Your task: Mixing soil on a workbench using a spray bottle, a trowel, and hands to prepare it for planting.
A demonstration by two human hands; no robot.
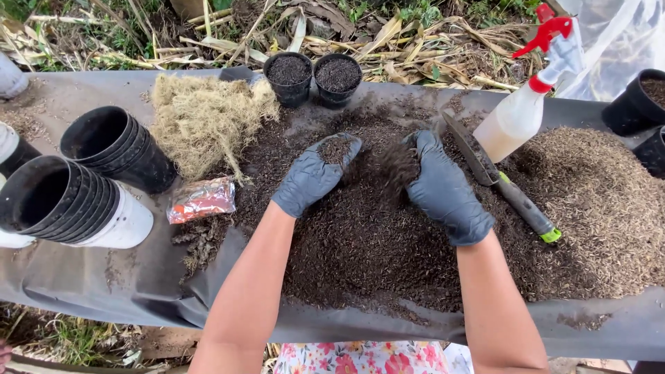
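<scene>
Head view shows the left hand (313, 174) in a dark glove, cupped palm-up with a small heap of dark soil in it. Just right of it, the gloved right hand (443, 187) curls loosely over loose soil; whether it grips any cannot be told. Both rest on the dark soil pile (360, 242) at the middle of the worktop (125, 277). A trowel (499, 176) lies just right, a spray bottle (523, 111) beyond it. Two filled black pots (313, 75) stand far, stacked empty pots (90, 180) left.
</scene>
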